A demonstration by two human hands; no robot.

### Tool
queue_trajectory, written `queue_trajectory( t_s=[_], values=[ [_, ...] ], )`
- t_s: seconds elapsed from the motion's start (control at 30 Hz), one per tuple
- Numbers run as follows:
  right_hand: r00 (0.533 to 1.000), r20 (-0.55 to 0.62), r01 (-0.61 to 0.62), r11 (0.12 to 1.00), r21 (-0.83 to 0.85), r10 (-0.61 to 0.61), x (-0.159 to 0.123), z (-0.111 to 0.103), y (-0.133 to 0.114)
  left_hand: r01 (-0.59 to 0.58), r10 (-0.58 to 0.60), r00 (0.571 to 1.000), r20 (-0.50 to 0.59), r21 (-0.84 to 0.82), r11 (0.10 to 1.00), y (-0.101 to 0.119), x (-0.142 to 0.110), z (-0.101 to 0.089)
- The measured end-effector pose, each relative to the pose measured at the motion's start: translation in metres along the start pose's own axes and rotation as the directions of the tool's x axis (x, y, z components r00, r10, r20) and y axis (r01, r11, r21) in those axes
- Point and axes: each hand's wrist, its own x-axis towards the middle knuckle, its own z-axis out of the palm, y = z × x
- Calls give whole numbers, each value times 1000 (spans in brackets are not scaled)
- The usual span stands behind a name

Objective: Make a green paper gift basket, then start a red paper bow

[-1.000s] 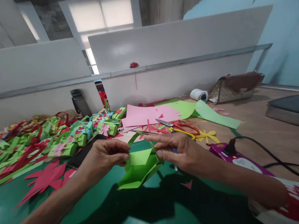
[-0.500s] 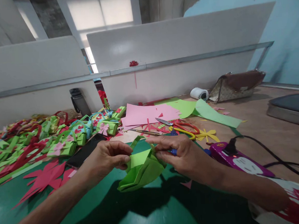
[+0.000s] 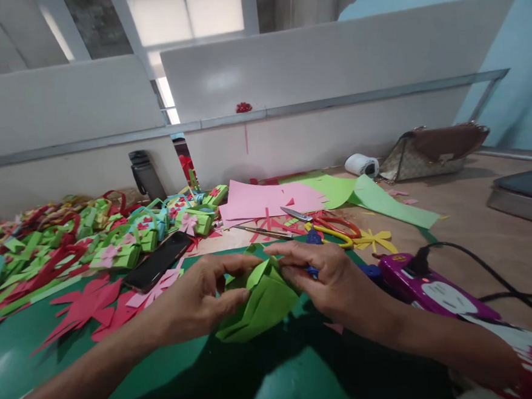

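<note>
A small green paper bag [image 3: 259, 306] hangs tilted between my two hands, above the green mat [image 3: 279, 381]. My left hand [image 3: 208, 291] closes on its left side, thumb in front and fingers behind the upper edge. My right hand [image 3: 321, 271] pinches the upper right corner. Part of the bag's green strap shows behind it, between the hands; the fingertips hide the rest. Just beyond my right hand lie scissors with red and yellow handles [image 3: 336, 228] and a blue-handled tool [image 3: 314, 237], partly covered by the fingers.
Finished paper bags [image 3: 119, 249] pile up at the left, beside a phone [image 3: 161, 261] and red paper flowers [image 3: 89, 306]. Pink paper sheets [image 3: 270, 199] lie at the back. A purple power strip [image 3: 436, 288] with a black cable, a handbag [image 3: 440, 151] and a bottle [image 3: 146, 174] stand around.
My left hand has moved right and further over the bag, its thumb now on the front. The bag's top has folded inward and its strap shows less.
</note>
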Motion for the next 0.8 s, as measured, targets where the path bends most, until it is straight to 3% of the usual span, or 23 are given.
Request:
queue_trajectory(
  t_s=[0.13,0.3,0.47,0.63,0.8],
  values=[
    [999,41,17,1000,15,-17,-1,-2,-5,-8,11,999,-38,75,997,-2,-1,-1],
    [995,72,-72,996,51,68,0,-1,-7,52,-16,984,-179,198,979,-10,-7,-1],
    [994,85,-80,994,75,74,-1,2,-6,-51,99,974,-206,226,973,-8,-6,9],
    [989,92,-123,990,61,117,-2,4,-7,-115,261,894,-364,375,920,-10,-4,20],
    [979,8,-202,979,24,202,-4,8,-6,-164,396,828,-397,504,848,-13,-3,26]
  ],
)
